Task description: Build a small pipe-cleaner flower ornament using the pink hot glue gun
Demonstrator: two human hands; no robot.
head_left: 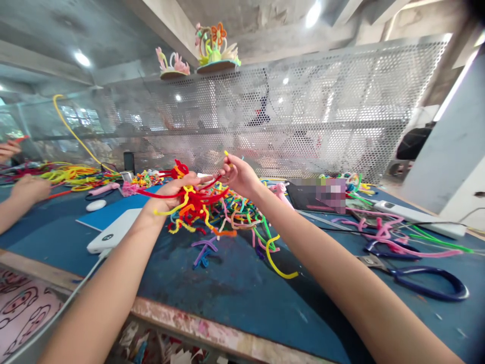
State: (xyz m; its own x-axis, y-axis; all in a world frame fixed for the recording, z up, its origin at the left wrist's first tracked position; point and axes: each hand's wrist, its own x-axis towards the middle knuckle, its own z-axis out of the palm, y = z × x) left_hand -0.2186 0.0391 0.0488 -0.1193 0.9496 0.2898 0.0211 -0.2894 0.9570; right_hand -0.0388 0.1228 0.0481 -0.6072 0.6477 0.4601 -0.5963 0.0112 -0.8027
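Observation:
My left hand (174, 189) is closed around a figure of red, orange and yellow pipe cleaners (191, 205), whose long red strands stick out to both sides. Beside it, slightly higher, my right hand (242, 174) pinches a pipe cleaner with a yellow tip (226, 152) poking up above the fingers. Where that piece runs below my fingertips is hidden. Under both hands lies a heap of multicoloured pipe cleaner scraps (242, 212). A loose yellow pipe cleaner (278, 265) curves on the table below my right forearm.
Blue-handled scissors (428, 280) and pink pipe cleaners (382, 235) lie at right, near a white power strip (420, 220). A white power bank (113, 235) with its cable rests at left. A co-worker's hand (30, 192) is at far left. A perforated metal screen (322, 116) stands behind.

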